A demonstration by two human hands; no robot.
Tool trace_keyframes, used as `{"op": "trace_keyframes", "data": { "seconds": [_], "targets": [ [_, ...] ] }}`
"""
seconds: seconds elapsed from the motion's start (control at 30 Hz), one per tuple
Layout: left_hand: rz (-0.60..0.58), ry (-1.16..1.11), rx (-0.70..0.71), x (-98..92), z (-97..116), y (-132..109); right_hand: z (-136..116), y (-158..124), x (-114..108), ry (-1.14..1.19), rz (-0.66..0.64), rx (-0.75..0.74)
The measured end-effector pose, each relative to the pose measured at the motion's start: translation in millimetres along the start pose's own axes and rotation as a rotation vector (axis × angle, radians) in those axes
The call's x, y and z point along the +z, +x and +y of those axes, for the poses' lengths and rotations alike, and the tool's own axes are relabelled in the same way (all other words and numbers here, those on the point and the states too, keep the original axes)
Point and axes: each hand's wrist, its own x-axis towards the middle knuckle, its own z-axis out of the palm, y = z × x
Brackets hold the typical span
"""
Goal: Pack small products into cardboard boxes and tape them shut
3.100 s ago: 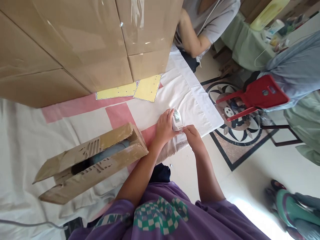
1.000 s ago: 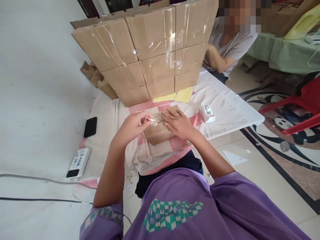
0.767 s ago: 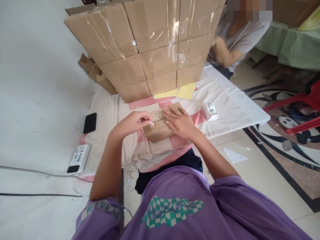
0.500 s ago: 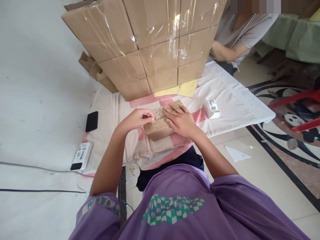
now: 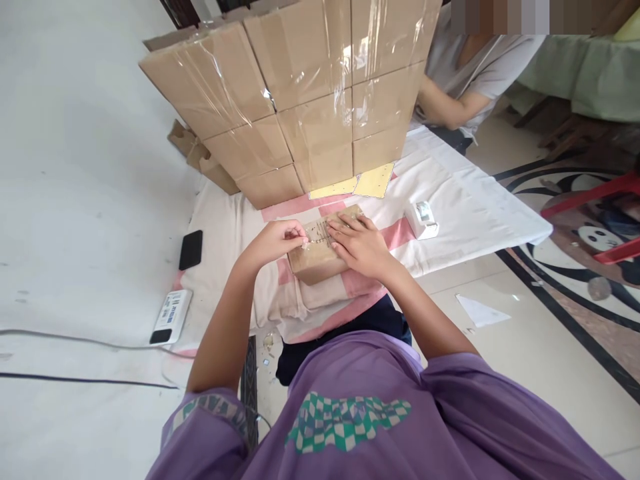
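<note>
A small brown cardboard box (image 5: 320,261) with printing on its top lies on the cloth-covered table in front of me. My right hand (image 5: 357,243) rests flat on the box's top, fingers spread. At the box's left end, the fingers of my left hand (image 5: 283,240) are pinched together at the top surface. A tiny clear piece, perhaps tape, shows at the fingertips, too small to make out surely. To the right of the box stands a white tape dispenser (image 5: 423,220). Yellow sheets (image 5: 373,182) lie behind the box.
Stacked cardboard boxes (image 5: 315,127) rise at the table's back. A black phone-like object (image 5: 191,250) and a white device (image 5: 171,316) lie at the left by the wall. Another person's arm (image 5: 445,107) shows beyond the stack, and a red stool (image 5: 620,250) stands at right.
The view has shifted slightly, so the surroundings sit a little differently. Both hands keep nearly the same places on the box. The other person's arm has moved a little.
</note>
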Motion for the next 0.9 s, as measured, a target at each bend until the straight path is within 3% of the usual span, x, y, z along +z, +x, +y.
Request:
{"op": "trace_keyframes", "data": {
  "seconds": [0.23,0.4,0.43,0.53,0.63,0.73,0.9],
  "targets": [
    [0.070,-0.020,0.037,0.8,9.9,-5.5,-1.0,1.2,-3.4,0.013,-0.005,0.006],
    [0.359,-0.123,0.066,-11.4,1.5,-7.7,-2.0,-1.3,-2.1,-0.001,-0.010,0.013],
    [0.371,-0.155,0.064,-15.8,0.8,-8.4,-2.4,-2.1,-2.0,-0.009,-0.009,0.010],
    [0.138,-0.186,0.021,-22.7,2.9,-8.5,-3.0,-3.7,-2.1,-0.038,-0.010,0.004],
    [-0.093,-0.138,-0.033,-15.3,5.9,-3.8,-3.0,-3.7,-2.4,-0.068,-0.014,0.005],
    [-0.145,-0.092,-0.036,-2.7,4.7,3.2,-3.0,-3.6,-2.1,-0.083,-0.012,0.004],
    [-0.118,-0.035,-0.066,5.3,0.2,9.1,-3.7,-6.0,-1.9,-0.086,-0.001,-0.006]
  ]
}}
